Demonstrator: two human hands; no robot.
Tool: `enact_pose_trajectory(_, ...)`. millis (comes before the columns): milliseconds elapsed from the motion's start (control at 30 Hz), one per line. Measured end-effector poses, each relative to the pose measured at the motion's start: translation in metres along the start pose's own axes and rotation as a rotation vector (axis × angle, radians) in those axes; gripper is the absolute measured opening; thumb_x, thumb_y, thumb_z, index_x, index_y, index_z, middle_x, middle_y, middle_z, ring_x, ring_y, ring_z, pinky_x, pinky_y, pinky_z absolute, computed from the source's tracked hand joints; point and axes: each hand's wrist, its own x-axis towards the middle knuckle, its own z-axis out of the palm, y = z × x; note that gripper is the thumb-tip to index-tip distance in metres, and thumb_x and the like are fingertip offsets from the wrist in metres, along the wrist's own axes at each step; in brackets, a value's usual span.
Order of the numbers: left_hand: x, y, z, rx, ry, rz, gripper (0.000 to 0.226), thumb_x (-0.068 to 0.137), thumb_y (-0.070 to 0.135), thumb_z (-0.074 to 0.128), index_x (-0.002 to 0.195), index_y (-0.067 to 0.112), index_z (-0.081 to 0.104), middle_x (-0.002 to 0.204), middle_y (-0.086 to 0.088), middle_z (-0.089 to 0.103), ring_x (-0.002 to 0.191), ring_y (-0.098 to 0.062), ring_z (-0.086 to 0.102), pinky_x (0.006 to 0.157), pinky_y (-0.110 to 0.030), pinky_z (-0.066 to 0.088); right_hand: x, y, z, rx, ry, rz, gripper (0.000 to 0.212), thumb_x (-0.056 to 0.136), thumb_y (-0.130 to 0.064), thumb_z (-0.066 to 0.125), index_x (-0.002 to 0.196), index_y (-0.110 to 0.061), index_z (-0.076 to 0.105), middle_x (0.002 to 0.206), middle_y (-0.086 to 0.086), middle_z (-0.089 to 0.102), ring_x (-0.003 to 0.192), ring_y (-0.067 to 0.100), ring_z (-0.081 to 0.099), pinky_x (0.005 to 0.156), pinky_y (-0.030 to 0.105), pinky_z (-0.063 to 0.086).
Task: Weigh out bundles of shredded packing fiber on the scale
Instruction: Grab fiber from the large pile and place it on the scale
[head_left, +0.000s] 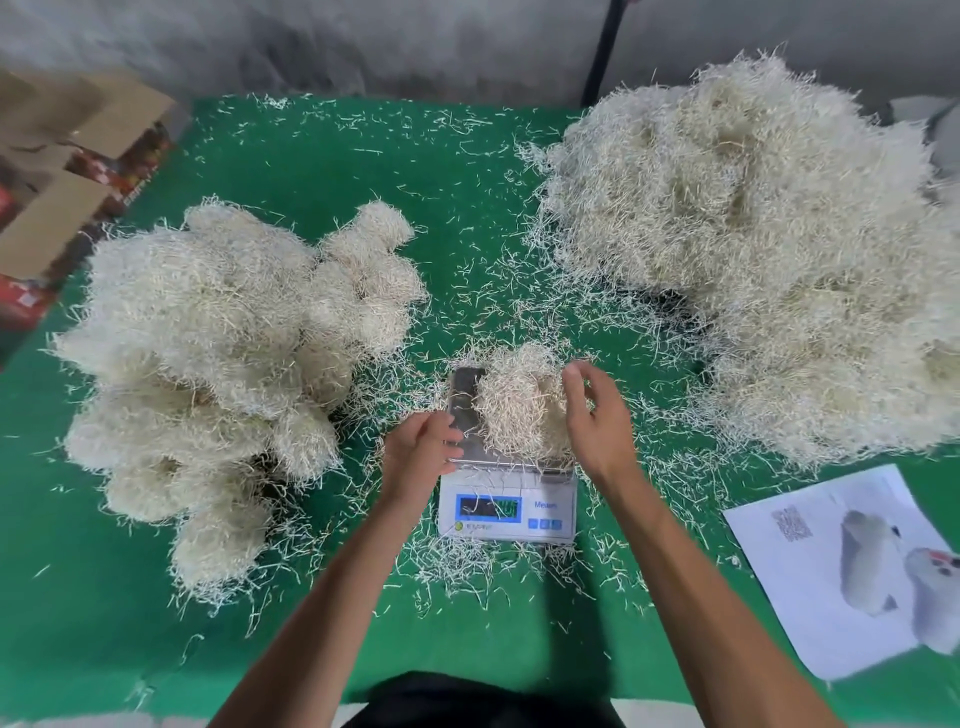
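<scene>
A small white digital scale (509, 506) with a blue display sits at the middle of the green table. A loose bundle of pale shredded fiber (519, 402) lies on its steel pan. My left hand (421, 449) hovers at the bundle's left side over the pan's near left corner, fingers loosely curled and holding nothing I can make out. My right hand (597, 410) hangs at the bundle's right side, fingers bent, their tips at or among the strands. A large heap of loose fiber (753, 249) fills the right of the table. Several rounded fiber bundles (218, 332) are piled on the left.
Stray fiber strands litter the green table (467, 208) around the scale. A printed sheet of paper (841, 566) lies at the near right. Cardboard boxes (67, 171) stand off the table's far left corner. A black pole (605, 47) rises behind the big heap.
</scene>
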Motion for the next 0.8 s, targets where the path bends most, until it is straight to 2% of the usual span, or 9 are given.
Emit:
enact_pose_trajectory(200,-0.005,-0.003,-0.001,0.004,-0.101,0.031,0.024,0.1,0.029,0.056,0.11,0.009,0.066,0.095,-0.004,0.075,0.081,-0.021,0.074,0.071,-0.031,0.061,-0.008,0.008,0.002,-0.017,0.009,-0.017,0.073,0.102,-0.072,0.036,0.154,-0.021,0.042,0.158,-0.001,0.045,0.139,0.009,0.043,0.111,0.036,0.035)
enact_pose_trajectory(267,-0.006,-0.003,-0.001,0.01,-0.127,0.029,0.025,0.101,0.03,0.055,0.11,0.009,0.066,0.095,-0.004,0.075,0.083,-0.021,0.074,0.072,-0.032,0.061,-0.011,0.011,0.001,-0.021,0.013,-0.002,0.076,0.099,-0.076,0.036,0.155,-0.024,0.041,0.16,-0.002,0.043,0.141,0.01,0.042,0.113,0.041,0.035)
enact_pose_trajectory(567,-0.01,-0.009,-0.001,-0.014,-0.136,-0.021,0.023,0.101,0.03,0.055,0.111,0.012,0.066,0.092,0.0,0.076,0.081,-0.017,0.074,0.066,-0.026,0.059,-0.017,0.016,-0.008,-0.01,0.067,0.039,0.086,0.094,-0.085,0.034,0.156,-0.027,0.038,0.163,0.0,0.039,0.145,0.014,0.04,0.118,0.05,0.034)
enact_pose_trajectory(800,-0.007,-0.01,-0.005,-0.052,-0.106,-0.062,0.022,0.1,0.031,0.058,0.109,0.013,0.068,0.094,-0.003,0.076,0.082,-0.02,0.075,0.067,-0.029,0.059,-0.013,0.014,-0.007,-0.004,0.048,0.045,0.09,0.091,-0.087,0.035,0.158,-0.026,0.035,0.164,0.0,0.038,0.146,0.015,0.039,0.118,0.052,0.035)
